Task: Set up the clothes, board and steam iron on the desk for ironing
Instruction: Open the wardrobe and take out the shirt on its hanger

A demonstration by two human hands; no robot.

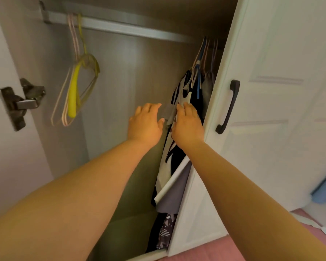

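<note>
Several hanging clothes [172, 166], black, white and grey, are bunched at the right end of an open wardrobe, partly hidden behind its right door. Both my arms reach into the wardrobe. My left hand [146, 122] hovers just left of the clothes with its fingers spread and straight, holding nothing. My right hand [188, 124] lies flat against the side of the nearest black-and-white garment, fingers straight. No board or iron shows in this view.
A metal rail [120, 28] runs across the top. Empty yellow and pink hangers [74, 91] dangle at its left end. The white right door [262, 110] with a black handle [228, 107] stands close to my right arm. A hinge [20, 102] sits at left.
</note>
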